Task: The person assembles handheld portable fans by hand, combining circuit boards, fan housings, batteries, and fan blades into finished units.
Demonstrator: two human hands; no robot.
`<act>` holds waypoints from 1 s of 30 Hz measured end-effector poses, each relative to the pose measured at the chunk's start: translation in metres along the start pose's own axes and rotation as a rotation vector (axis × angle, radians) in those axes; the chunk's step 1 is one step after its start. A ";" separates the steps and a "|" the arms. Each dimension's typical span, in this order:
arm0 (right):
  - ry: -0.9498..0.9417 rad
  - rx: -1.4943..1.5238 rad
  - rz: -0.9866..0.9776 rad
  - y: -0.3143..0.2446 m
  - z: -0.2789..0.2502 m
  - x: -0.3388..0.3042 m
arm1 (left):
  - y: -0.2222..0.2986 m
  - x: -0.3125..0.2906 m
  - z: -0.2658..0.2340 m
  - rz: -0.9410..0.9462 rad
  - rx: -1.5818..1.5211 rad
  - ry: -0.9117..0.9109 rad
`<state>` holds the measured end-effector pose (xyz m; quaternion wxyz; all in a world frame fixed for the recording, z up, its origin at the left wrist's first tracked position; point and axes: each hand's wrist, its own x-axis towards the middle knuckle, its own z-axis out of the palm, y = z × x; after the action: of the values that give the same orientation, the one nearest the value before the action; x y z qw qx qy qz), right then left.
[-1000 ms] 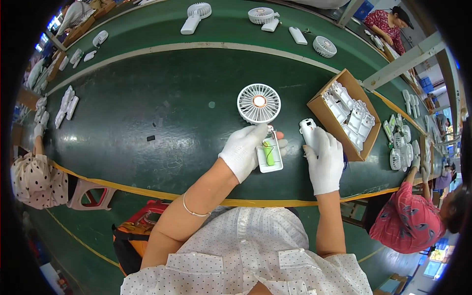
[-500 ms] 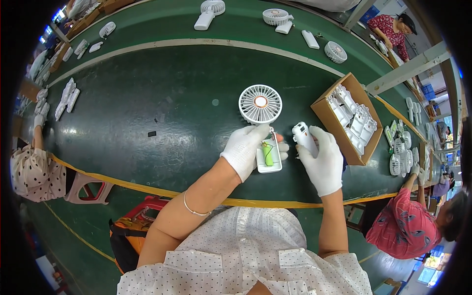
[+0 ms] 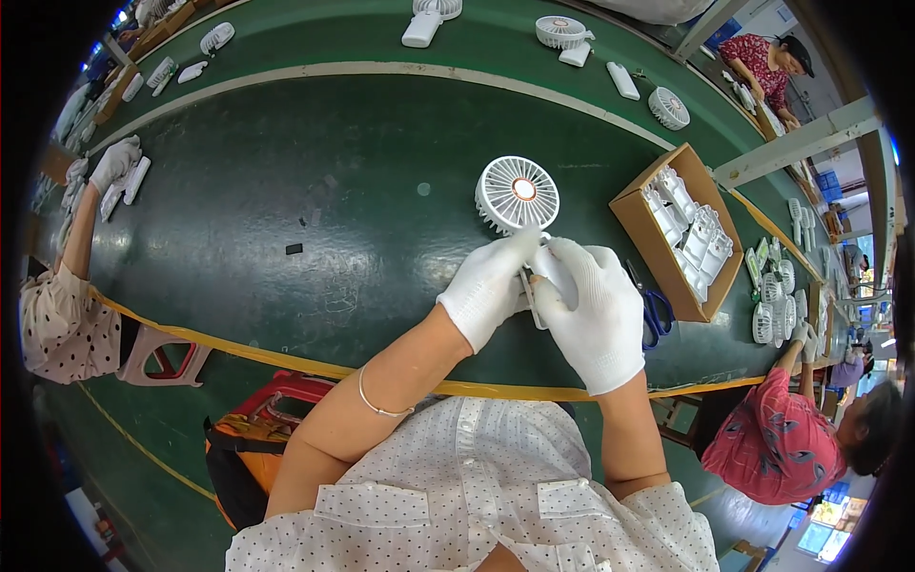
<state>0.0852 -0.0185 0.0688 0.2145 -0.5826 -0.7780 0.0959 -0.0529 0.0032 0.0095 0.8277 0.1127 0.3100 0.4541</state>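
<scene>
A white handheld fan (image 3: 518, 194) with a round slatted head and an orange ring at its centre lies over the green table in front of me. My left hand (image 3: 486, 284), in a white knit glove, is closed round its handle from the left. My right hand (image 3: 602, 310), gloved the same way, grips a white plastic handle cover (image 3: 557, 275) and holds it against the open handle. Both hands meet there, fingers close together. The handle's inside, with its green battery and wires, is hidden now. Whether the cover is seated, I cannot tell.
Right of my hands lie blue-handled scissors (image 3: 656, 319), beside a cardboard box (image 3: 637, 221) of white plastic shells. A small black piece (image 3: 294, 249) lies left on the table. Fans sit along the far green belt (image 3: 496, 38). Co-workers sit left and right; a gloved hand (image 3: 116, 162) touches parts at left.
My right hand has brought the white cover leftward onto the handle, covering the battery. The scissors have come into view. At left, a co-worker's hand has reached forward to the white parts.
</scene>
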 end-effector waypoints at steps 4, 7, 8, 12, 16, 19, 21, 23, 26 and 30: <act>0.063 -0.113 -0.041 -0.003 0.006 -0.001 | 0.000 -0.006 0.002 0.077 0.219 -0.054; 0.043 -0.142 -0.010 -0.001 0.006 -0.002 | -0.001 -0.007 0.005 0.083 0.233 -0.047; 0.017 -0.124 0.034 0.000 0.006 -0.002 | -0.001 -0.008 0.007 0.078 0.232 -0.045; 0.055 -0.124 -0.013 0.002 0.014 -0.009 | -0.003 -0.007 0.001 0.106 0.244 -0.073; 0.161 -0.143 -0.071 0.001 0.029 -0.019 | -0.001 -0.006 -0.002 0.141 0.276 -0.076; 0.230 -0.093 -0.101 0.001 0.033 -0.028 | -0.002 -0.002 0.000 0.221 0.196 -0.095; 0.270 0.116 -0.143 0.007 0.037 -0.031 | 0.001 -0.003 -0.002 0.232 0.123 -0.115; 0.265 0.205 -0.143 0.017 0.035 -0.033 | 0.002 -0.002 -0.008 0.303 0.117 -0.192; 0.231 0.701 0.107 0.034 0.039 -0.037 | 0.004 -0.003 -0.005 0.335 0.168 -0.206; -0.015 1.189 0.472 0.020 0.012 -0.028 | 0.014 -0.011 0.004 0.404 0.357 -0.187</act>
<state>0.1031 -0.0376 0.0440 0.4688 -0.5189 -0.4443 0.5600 -0.0642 0.0024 0.0232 0.7125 0.3575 0.2784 0.5357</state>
